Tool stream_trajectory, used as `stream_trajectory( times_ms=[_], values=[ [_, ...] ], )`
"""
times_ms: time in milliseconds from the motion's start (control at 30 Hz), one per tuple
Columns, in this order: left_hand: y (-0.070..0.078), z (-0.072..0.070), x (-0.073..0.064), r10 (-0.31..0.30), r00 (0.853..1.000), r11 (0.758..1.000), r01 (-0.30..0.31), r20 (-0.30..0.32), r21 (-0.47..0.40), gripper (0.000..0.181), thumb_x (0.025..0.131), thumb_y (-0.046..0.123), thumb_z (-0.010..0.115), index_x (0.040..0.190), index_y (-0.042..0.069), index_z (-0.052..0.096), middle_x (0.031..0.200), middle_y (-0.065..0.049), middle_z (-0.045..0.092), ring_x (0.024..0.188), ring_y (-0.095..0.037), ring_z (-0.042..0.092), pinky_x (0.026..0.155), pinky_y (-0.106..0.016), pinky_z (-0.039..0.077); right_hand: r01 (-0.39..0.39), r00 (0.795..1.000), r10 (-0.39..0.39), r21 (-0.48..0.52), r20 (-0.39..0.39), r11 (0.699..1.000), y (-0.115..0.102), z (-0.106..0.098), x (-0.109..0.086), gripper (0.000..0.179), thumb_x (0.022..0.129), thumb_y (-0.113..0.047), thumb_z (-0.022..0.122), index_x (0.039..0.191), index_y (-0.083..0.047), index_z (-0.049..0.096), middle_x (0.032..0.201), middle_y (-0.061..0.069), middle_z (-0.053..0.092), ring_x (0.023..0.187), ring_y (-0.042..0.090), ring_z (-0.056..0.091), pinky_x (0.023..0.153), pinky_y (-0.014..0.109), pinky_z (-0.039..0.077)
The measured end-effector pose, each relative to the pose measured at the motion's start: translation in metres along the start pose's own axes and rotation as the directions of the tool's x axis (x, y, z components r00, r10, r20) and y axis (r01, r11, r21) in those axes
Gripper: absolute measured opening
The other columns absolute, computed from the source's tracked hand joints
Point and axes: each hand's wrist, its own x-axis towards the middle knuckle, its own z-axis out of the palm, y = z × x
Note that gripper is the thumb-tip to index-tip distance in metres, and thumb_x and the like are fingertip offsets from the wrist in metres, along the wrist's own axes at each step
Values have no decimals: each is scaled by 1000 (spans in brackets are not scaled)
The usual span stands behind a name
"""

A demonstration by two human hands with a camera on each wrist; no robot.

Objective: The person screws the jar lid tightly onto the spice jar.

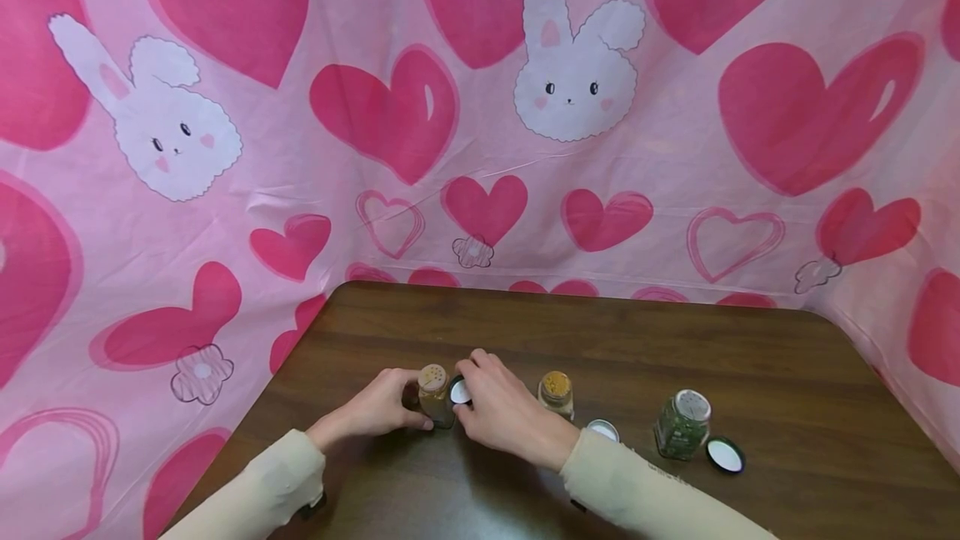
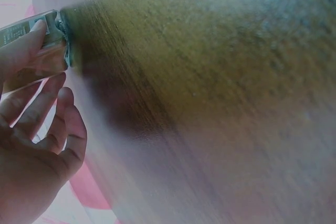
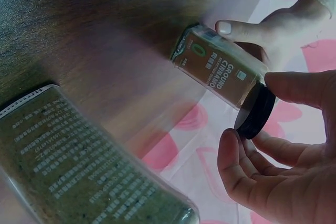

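Note:
A glass spice jar of ground cinnamon (image 1: 437, 407) stands upright on the table, its perforated shaker top uncovered. My left hand (image 1: 378, 404) holds it from the left, with thumb and fingers at its sides; the label (image 3: 218, 66) shows in the right wrist view. Close beside the jar's top, my right hand (image 1: 498, 407) pinches a black screw lid (image 3: 257, 111) between thumb and fingers. The lid is tilted, its white inside visible in the head view. In the left wrist view, the left thumb lies along the jar (image 2: 50, 59).
Right of my right hand is a second spice jar (image 1: 557, 392) with a yellowish shaker top, partly hidden, and a lid (image 1: 602, 430) lying near it. Farther right stand a jar of green herbs (image 1: 682, 427) and its lid (image 1: 725, 455). A heart-patterned cloth (image 1: 480, 148) hangs behind the table.

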Motion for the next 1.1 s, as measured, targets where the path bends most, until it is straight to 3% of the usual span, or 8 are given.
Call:
stream_trajectory(
  times_ms=[1100],
  values=[
    [-4, 1, 1, -22, 1000, 1000, 22, 12, -9, 39, 83, 24, 93, 117, 18, 74, 100, 14, 72, 88, -10, 66, 84, -32, 55, -10, 1000, 10, 20, 10, 1000, -2, -2, 4, 36, 88, -17, 85, 115, -1, 68, 100, 4, 58, 89, 17, 54, 79, 29, 54]
  ],
)
